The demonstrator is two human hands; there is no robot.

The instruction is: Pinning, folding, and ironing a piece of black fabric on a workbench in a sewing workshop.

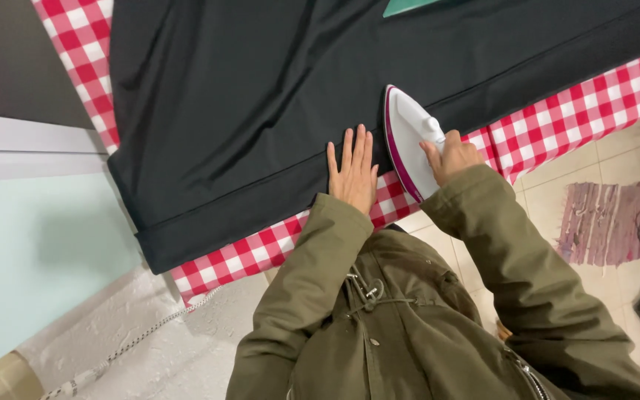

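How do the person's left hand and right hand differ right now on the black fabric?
The left hand lies flat and open, fingers together, pressing the black fabric near its hem; the right hand is curled shut round the handle of the white iron with magenta trim. The left hand touches cloth directly; the right hand touches only the iron. Both wear olive-green jacket sleeves and work over the red-and-white checked cover.

A beige tiled floor (594, 167) runs beside the red-and-white checked ironing board (557, 126). On the tiles beyond the board lies a pinkish woven rug (609, 222). A pale green wall (31, 259) stands at the board's other end.
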